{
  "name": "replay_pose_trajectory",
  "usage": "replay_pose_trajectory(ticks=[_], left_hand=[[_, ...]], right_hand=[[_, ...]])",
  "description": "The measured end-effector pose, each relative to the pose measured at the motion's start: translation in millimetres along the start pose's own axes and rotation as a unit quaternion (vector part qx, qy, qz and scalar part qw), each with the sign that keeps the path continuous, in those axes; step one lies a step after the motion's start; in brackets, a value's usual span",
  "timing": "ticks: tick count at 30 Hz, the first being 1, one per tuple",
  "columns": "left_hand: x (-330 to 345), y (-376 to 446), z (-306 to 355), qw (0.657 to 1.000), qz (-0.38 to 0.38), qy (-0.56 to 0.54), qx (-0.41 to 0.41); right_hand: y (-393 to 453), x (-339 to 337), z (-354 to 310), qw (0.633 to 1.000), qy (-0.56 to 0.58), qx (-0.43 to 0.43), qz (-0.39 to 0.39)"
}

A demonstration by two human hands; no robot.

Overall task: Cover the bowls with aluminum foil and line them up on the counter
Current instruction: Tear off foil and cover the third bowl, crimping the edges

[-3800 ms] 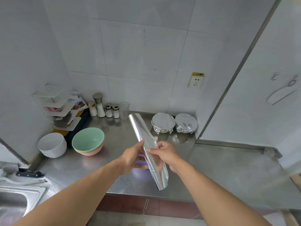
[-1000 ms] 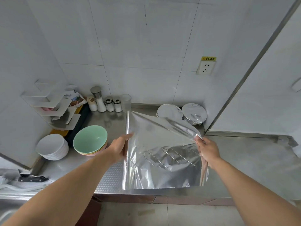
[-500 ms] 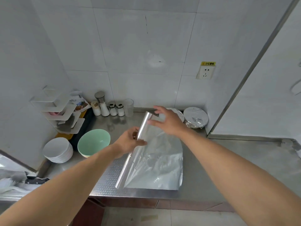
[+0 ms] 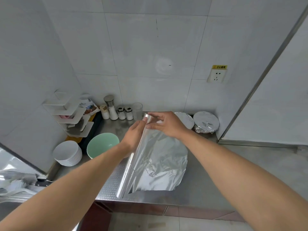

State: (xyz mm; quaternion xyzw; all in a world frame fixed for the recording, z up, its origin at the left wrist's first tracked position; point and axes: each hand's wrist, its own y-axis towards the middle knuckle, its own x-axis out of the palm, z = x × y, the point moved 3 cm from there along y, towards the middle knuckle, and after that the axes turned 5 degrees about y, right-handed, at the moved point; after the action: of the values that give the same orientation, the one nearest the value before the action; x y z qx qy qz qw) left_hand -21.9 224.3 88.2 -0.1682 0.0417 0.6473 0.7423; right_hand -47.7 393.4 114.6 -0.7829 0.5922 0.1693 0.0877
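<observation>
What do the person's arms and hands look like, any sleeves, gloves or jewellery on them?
Both arms are bare along all of their visible length: no sleeve shows anywhere in the picture. The left hand and the right hand wear no gloves. No watch, bracelet or band shows on either wrist, and no ring on the fingers that can be seen. No markings are visible on the forearms.

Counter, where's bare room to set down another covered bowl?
Free: the steel counter right of the foil sheet, out to the white panel. Crowded: the left corner with the green bowl, white bowls and shakers; covered bowls fill the back.
</observation>
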Motion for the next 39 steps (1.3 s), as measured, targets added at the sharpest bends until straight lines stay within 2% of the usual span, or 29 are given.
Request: replay_pose_trajectory(ticks=[3, 7, 17, 30, 35, 37, 39], left_hand=[[0, 3, -3, 1.000, 0.010, 0.000, 0.008], [4, 1, 0, 1.000, -0.004, -0.012, 0.012], [17, -6, 11, 0.999, 0.004, 0.012, 0.030], [23, -9, 10, 1.000, 0.001, -0.004, -0.021], [26, -2, 6, 0.999, -0.024, -0.004, -0.028], [28, 0, 3, 0.998, -0.043, -0.033, -0.044], [26, -2, 7, 0.996, -0.048, -0.051, -0.053]], right_hand=[[-5, -5, 4, 0.997, 0.057, 0.009, 0.053], [-6, -10, 3, 0.994, 0.051, 0.033, 0.092], [-13, -15, -11, 0.999, -0.016, 0.023, 0.020], [-24, -9, -14, 0.996, -0.049, -0.055, 0.040], [-29, -5, -16, 0.997, -0.037, -0.052, 0.046], [-28, -11, -14, 0.999, -0.017, -0.040, 0.028], [-26, -26, -4, 0.999, -0.050, -0.011, 0.000]])
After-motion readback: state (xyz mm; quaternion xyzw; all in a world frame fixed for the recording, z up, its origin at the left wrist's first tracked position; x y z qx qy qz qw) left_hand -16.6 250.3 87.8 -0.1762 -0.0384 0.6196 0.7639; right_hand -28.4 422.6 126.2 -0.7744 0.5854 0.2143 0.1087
